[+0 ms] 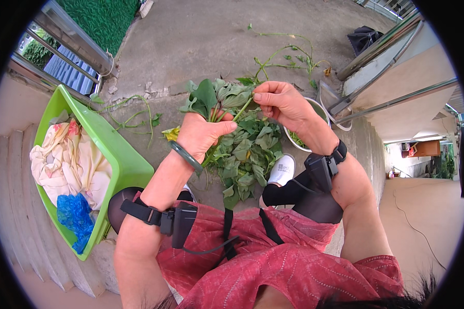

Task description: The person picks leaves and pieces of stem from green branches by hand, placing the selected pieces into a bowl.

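My left hand [203, 131] grips a small bunch of leafy green stems [206, 96], its thumb pressed along them. Between the thumb and fingers of my right hand [280, 101] is the end of one green stem [243, 109] that leads out of that bunch. Below both hands, a heap of wilted vine leaves [245, 150] lies on the concrete between my feet. Partly hidden behind my right forearm is a round pale-rimmed container [294, 142] with green pieces inside.
At left stands a green plastic tub [127, 154] holding pale cloth [73, 162] and a blue plastic bag [75, 220], beside steps [27, 185]. Loose vines [294, 46] trail over the concrete floor [193, 34]. Metal railings [394, 98] run along the right.
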Demonstrator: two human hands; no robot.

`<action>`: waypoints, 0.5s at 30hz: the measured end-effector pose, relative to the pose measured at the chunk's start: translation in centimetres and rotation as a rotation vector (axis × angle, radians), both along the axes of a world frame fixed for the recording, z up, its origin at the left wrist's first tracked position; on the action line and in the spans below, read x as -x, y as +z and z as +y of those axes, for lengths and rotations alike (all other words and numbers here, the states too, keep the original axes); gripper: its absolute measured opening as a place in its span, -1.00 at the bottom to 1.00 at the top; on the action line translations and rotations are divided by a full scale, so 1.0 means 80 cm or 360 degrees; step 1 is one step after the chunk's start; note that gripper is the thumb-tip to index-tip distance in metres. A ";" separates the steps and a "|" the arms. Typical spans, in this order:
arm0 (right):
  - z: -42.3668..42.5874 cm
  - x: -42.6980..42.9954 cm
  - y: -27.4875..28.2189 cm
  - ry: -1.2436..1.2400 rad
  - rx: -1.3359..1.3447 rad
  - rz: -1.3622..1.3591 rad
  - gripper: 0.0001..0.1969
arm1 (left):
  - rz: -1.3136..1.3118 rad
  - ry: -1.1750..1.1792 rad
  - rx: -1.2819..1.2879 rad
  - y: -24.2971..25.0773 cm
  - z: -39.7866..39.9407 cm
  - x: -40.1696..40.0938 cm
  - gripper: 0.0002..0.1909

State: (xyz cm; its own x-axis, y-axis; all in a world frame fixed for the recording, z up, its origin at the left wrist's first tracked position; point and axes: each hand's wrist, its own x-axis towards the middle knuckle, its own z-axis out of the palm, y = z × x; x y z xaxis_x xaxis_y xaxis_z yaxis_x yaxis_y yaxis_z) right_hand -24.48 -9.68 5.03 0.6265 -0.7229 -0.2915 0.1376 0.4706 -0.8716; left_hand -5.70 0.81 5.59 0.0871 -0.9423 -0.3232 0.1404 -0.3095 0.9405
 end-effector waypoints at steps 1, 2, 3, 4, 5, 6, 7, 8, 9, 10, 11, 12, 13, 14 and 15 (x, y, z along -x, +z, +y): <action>-0.001 0.001 0.001 -0.0001 0.0002 -0.0001 -0.90 | 0.0002 0.0011 -0.0007 -0.001 -0.001 0.000 -0.75; -0.002 0.003 0.003 -0.0034 0.0010 0.0003 -0.89 | 0.0005 0.0021 -0.0014 -0.001 -0.001 0.000 -0.74; -0.002 0.005 0.005 -0.0069 0.0017 0.0008 -0.89 | 0.0005 0.0018 -0.0012 -0.001 -0.002 0.000 -0.74; -0.004 0.008 0.009 -0.0072 0.0018 0.0009 -0.89 | -0.0004 0.0025 -0.0005 -0.001 -0.002 0.000 -0.73; -0.006 0.012 0.013 -0.0108 0.0216 0.0146 -0.89 | -0.0014 0.0032 0.0002 -0.001 -0.002 0.001 -0.73; -0.009 0.015 0.017 -0.0142 0.0415 0.0282 -0.89 | -0.0014 0.0031 0.0003 -0.001 -0.002 0.000 -0.73; -0.011 0.020 0.021 -0.0143 0.0416 0.0281 -0.89 | -0.0007 0.0029 -0.0010 -0.001 -0.001 -0.001 -0.73; -0.013 0.026 0.025 -0.0197 0.0531 0.0343 -0.90 | 0.0000 0.0028 -0.0023 -0.002 -0.001 -0.002 -0.74; -0.016 0.035 0.028 -0.0256 0.0647 0.0406 -0.92 | 0.0002 0.0022 -0.0019 -0.003 -0.002 -0.002 -0.74; -0.022 0.047 0.028 -0.0319 0.0633 0.0389 -0.88 | 0.0055 0.0041 -0.0029 -0.003 -0.002 -0.002 -0.74; -0.026 0.057 0.030 -0.0322 0.0639 0.0393 -0.88 | 0.0108 0.0060 -0.0038 -0.003 -0.002 -0.002 -0.75; -0.029 0.067 0.033 -0.0418 0.0883 0.0714 -0.85 | 0.0112 0.0055 -0.0034 -0.001 -0.003 -0.002 -0.75; -0.033 0.075 0.034 -0.0505 0.1124 0.1031 -0.81 | 0.0147 0.0059 -0.0033 0.001 -0.001 -0.003 -0.75; -0.041 0.087 0.026 -0.0422 0.1499 0.1398 -0.77 | 0.0183 0.0063 -0.0031 0.003 0.000 -0.004 -0.75; -0.040 0.093 0.022 -0.0426 0.1504 0.1404 -0.77 | 0.0188 0.0059 -0.0026 0.003 -0.001 -0.004 -0.75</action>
State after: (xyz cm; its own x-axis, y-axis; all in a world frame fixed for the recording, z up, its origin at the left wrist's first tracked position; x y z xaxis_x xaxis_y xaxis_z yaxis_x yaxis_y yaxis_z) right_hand -31.91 -12.85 6.80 0.2943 -0.9428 0.1563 -0.6492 -0.3173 -0.6913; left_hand -5.41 0.77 5.86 0.0821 -0.9337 -0.3485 0.2617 -0.3172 0.9116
